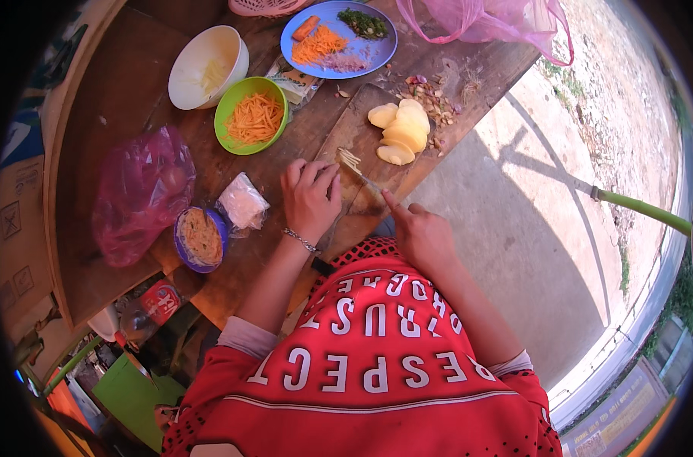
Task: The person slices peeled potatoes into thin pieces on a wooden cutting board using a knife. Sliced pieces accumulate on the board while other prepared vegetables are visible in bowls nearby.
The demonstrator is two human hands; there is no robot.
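My right hand [423, 234] grips a knife [371, 183], its index finger laid along the top of the blade. Thin pale strips [350, 159], probably potato, lie beside the blade's tip on a wooden cutting board [358, 128]. My left hand [311, 197], with a chain bracelet at the wrist, rests at the board's left edge, fingers bent close to the strips. Whether anything is under those fingers is hidden. Farther up the board sits an overlapping pile of peeled, pale yellow slices [405, 132], likely potato.
Beyond are a green bowl of carrot strips [254, 120], a white bowl [189, 68] and a blue plate [375, 54] of cut vegetables. Peelings [432, 100] litter the table's right edge. Leftward lie a purple bowl of mixture [201, 240], a wrapped white packet [243, 201] and a pink plastic bag [144, 194].
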